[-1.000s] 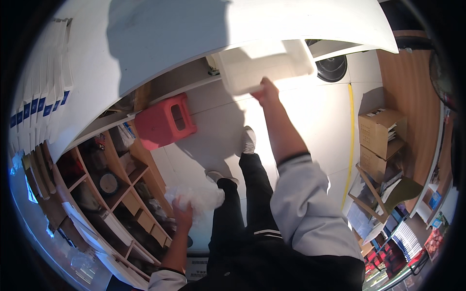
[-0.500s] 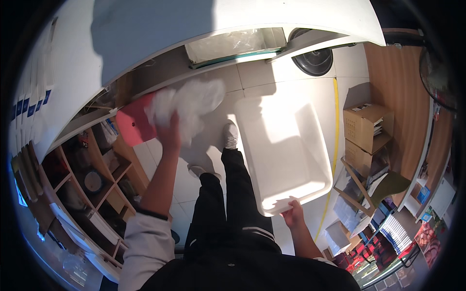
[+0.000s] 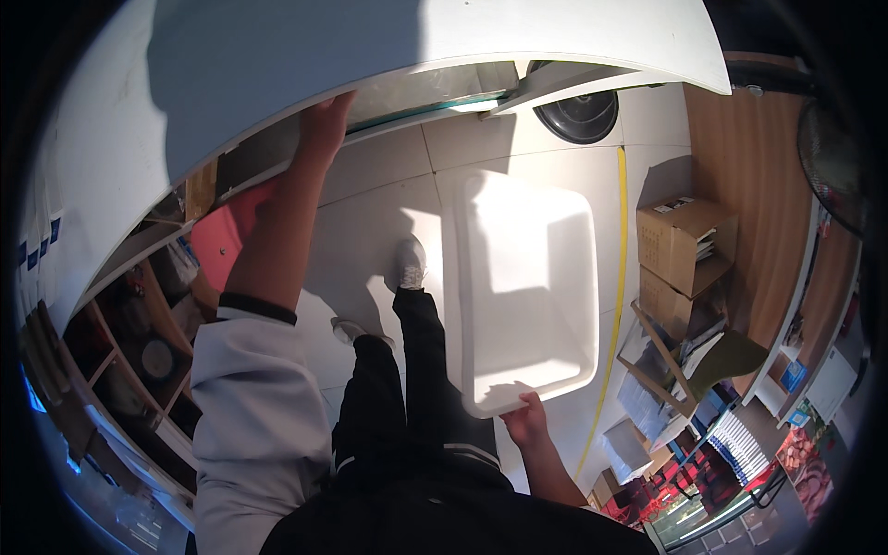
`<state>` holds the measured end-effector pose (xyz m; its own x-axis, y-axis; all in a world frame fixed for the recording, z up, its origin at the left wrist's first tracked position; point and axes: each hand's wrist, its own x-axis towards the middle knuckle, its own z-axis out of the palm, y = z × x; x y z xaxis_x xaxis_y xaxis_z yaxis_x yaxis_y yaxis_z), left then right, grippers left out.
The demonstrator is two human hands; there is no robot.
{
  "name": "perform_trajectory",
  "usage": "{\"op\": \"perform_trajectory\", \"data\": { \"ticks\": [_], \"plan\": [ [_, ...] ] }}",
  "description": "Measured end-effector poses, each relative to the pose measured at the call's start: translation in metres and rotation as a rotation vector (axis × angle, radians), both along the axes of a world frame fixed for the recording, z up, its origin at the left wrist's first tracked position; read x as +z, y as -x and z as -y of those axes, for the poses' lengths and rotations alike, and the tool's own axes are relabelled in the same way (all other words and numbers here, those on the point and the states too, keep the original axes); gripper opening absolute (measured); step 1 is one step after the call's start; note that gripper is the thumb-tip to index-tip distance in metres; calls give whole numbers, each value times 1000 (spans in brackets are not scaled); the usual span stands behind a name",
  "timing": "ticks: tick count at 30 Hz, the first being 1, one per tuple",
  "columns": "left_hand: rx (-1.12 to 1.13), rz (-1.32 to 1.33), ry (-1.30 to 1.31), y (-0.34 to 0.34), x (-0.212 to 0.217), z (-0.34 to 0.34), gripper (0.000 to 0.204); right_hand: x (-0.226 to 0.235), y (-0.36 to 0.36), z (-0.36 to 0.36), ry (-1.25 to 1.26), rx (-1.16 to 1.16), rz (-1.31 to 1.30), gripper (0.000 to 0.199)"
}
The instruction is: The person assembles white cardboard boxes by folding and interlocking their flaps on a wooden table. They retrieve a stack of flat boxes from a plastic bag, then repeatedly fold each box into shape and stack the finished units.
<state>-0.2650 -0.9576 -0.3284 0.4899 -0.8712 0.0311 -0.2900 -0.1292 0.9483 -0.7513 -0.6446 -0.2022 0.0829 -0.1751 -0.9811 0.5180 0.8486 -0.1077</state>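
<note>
I have the white bin (image 3: 525, 291) hanging at my right side, low over the tiled floor (image 3: 370, 203), its open top turned toward the camera. It looks empty, with sunlight across its bottom. My right hand (image 3: 525, 418) is closed on the near rim at one corner, so the bin tips away from me and hangs down. One hand is enough for it, which I take to mean that it is light.

My left hand (image 3: 322, 125) is up at the edge of the white counter (image 3: 388, 55), where a glass panel (image 3: 435, 88) sits under the overhang. The fingers go out of sight past the edge, so I cannot tell whether they grip anything or only rest there. The grey sleeve (image 3: 250, 388) is pushed back from the forearm.

My legs in dark trousers stand between the two arms, with a light shoe (image 3: 410, 264) forward beside the bin.

To the left, under the counter, a red box (image 3: 227, 245) stands on the floor just beside wooden shelves (image 3: 120, 351) full of small goods. To the right a yellow line (image 3: 618, 287) runs along the floor. Beyond it there are open cardboard boxes (image 3: 683, 245) and a dark round fan (image 3: 578, 111) near the counter's far end.
</note>
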Motion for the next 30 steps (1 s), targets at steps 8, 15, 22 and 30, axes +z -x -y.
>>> {"op": "perform_trajectory", "data": {
  "ticks": [8, 15, 22, 30],
  "plan": [
    [-185, 117, -1056, -6, -110, -354, 33, -5, -80, 25, -18, 11, 121, 50],
    [-191, -154, -1342, 53, -68, -603, 28, -28, -159, 48, 185, 87, 187, 57],
    [-16, -372, -1140, 96, -29, -653, 27, -106, -225, 124, 392, 65, 306, 36],
    [229, -547, -1099, 109, -9, -699, 27, -154, -298, 242, 511, 92, 55, 39]
  ]
}}
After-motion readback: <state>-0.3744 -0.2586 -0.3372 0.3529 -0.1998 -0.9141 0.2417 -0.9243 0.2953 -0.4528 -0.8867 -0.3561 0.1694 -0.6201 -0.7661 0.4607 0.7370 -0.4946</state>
